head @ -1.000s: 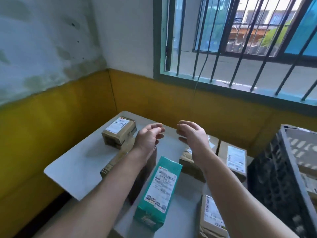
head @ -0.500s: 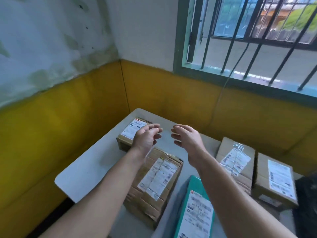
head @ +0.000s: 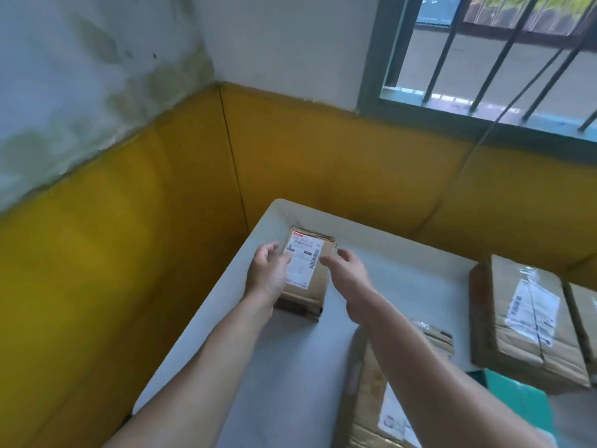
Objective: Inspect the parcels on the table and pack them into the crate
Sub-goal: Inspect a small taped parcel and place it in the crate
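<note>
A small brown cardboard parcel (head: pixel 308 273) with a white shipping label lies near the far left corner of the grey table (head: pixel 290 367). My left hand (head: pixel 269 274) rests against the parcel's left side, fingers spread and partly over the label. My right hand (head: pixel 350 279) hovers just right of the parcel, fingers apart and holding nothing; I cannot tell whether it touches the box. The crate is out of view.
A larger brown parcel (head: pixel 381 402) lies under my right forearm. Another taped brown parcel (head: pixel 523 321) sits at the right, with a further one (head: pixel 586 321) cut off by the frame edge. A teal parcel's corner (head: pixel 517 399) shows at lower right. Yellow walls close off the table's left and far sides.
The view has swung left, so the crate and most parcels slid out of frame. Both hands reached forward to either side of the small far-left parcel; the left one now touches it.
</note>
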A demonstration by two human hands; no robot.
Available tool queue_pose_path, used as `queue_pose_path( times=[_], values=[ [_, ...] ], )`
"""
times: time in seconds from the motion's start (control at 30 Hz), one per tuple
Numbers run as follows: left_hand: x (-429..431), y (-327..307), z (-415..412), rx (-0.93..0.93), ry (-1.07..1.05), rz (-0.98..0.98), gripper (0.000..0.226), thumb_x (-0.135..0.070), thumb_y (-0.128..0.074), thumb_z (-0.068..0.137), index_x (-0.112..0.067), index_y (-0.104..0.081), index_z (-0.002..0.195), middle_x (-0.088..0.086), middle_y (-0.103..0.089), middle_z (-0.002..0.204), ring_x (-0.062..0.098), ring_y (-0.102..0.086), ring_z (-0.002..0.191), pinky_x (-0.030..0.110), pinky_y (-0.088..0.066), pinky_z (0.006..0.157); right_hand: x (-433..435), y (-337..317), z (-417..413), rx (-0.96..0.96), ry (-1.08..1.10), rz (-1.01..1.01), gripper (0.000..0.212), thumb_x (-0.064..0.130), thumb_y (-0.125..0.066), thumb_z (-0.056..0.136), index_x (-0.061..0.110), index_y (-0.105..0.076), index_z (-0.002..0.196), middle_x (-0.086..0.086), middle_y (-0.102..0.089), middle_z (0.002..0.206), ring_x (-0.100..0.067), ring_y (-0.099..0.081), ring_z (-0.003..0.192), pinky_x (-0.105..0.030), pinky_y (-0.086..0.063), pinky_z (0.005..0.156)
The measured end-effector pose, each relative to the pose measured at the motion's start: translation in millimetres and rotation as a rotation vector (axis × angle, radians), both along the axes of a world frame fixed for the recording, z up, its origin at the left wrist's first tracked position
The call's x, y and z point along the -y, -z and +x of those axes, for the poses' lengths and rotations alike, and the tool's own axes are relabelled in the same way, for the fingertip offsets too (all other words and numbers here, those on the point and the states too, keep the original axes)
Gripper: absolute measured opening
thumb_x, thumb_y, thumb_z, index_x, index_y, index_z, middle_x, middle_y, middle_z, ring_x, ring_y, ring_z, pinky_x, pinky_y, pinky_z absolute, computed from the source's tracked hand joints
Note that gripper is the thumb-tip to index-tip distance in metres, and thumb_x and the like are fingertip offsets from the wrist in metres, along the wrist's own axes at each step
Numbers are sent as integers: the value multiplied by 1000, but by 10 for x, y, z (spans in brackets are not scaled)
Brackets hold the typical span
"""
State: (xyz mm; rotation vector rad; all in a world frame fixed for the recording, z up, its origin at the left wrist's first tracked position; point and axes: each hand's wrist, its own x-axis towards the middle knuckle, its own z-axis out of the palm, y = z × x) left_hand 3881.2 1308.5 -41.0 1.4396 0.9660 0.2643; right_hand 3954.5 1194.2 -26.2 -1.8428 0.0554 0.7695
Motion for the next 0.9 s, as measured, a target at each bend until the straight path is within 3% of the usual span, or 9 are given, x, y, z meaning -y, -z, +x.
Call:
queue_pose_path(
  times=[0.1,0.2,0.27,0.37,0.47,0.57,0.67,0.8,0.9],
  values=[
    [-207,245,7,-85,41,10,54,-30,-56,103,-26,-35,152,7,-52,146,15,-59,104,17,-45,60,-184,151,13,-59,59,-22,50,23,-56,101,18,-40,148,6,-52,115,0,-50,71,-14,-39,53],
    [-317,411,11,-160,78,-15,63,-28,-54,103,-23,-25,159,9,-40,159,27,-49,134,27,-49,90,-279,297,55,-114,85,-70,42,22,-55,101,15,-41,140,6,-55,103,-2,-51,72,-20,-36,54],
    [-347,484,7,-190,124,-61,60,-28,-53,104,-20,-28,158,10,-44,156,27,-50,134,36,-47,104,-310,334,22,-166,94,-90,34,22,-54,101,12,-45,132,3,-61,98,-8,-57,76,-24,-37,56],
    [-346,499,59,-162,224,-76,38,-27,-49,106,-22,-50,144,4,-61,141,9,-58,97,19,-45,70,-345,372,27,-192,103,-54,24,18,-53,101,11,-52,123,-6,-71,113,-17,-67,87,-26,-46,61],
    [-333,489,127,-119,234,-59,35,-28,-48,106,-24,-52,140,-1,-64,131,-1,-52,83,14,-36,61,-348,356,57,-129,124,-27,19,18,-53,100,14,-56,118,-4,-72,108,-19,-70,91,-31,-55,72],
    [-280,376,187,-53,216,-27,31,-32,-51,105,-30,-53,136,-10,-64,113,-4,-51,85,13,-35,62,-273,252,96,-18,137,-9,21,17,-53,98,15,-59,118,-5,-71,116,-25,-69,103,-44,-57,95],
    [-149,179,256,41,263,2,30,-36,-53,103,-38,-54,133,-13,-65,117,-3,-55,95,8,-39,60,-91,81,162,95,188,79,18,13,-53,95,20,-63,108,1,-74,106,-22,-70,101,-44,-59,92],
    [150,-129,376,158,291,26,16,-41,-55,102,-48,-56,117,-26,-62,106,0,-56,98,2,-44,52,297,-208,244,215,313,221,20,12,-56,96,31,-60,101,19,-67,89,-6,-68,86,-25,-59,67],
    [515,-348,498,247,300,26,26,-41,-58,101,-45,-55,126,-26,-64,110,2,-57,103,10,-43,66,737,-435,316,256,377,272,20,15,-56,97,31,-56,110,15,-66,97,-15,-67,100,-40,-61,84]
  ],
)
